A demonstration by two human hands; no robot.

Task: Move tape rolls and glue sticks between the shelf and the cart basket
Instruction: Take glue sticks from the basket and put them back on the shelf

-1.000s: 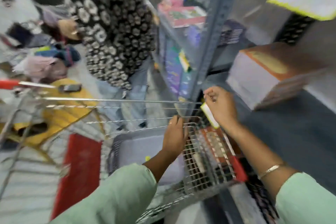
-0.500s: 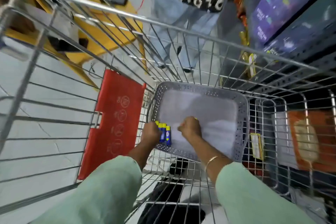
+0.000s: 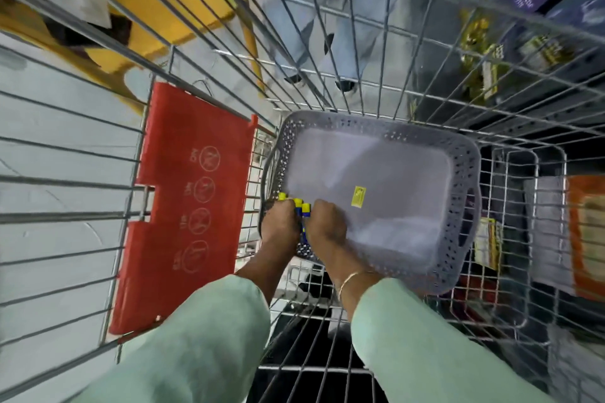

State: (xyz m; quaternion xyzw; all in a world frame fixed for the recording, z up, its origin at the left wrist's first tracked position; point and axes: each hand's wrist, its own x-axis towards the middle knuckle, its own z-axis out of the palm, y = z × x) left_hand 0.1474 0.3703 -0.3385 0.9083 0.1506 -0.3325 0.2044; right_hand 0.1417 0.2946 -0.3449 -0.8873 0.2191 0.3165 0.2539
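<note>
You are wearing a loose, pale mint-green garment with long sleeves; the left sleeve and the right sleeve are both ending just short of the wrists, leaving your left hand and right hand bare. The fabric is looking plain and smooth, with no print showing and soft folds at the cuffs. A thin gold-coloured bangle is circling your right wrist.

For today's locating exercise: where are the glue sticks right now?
In the head view, the glue sticks sit bunched between the left hand and right hand, at the near-left corner of the grey basket inside the cart.
</note>
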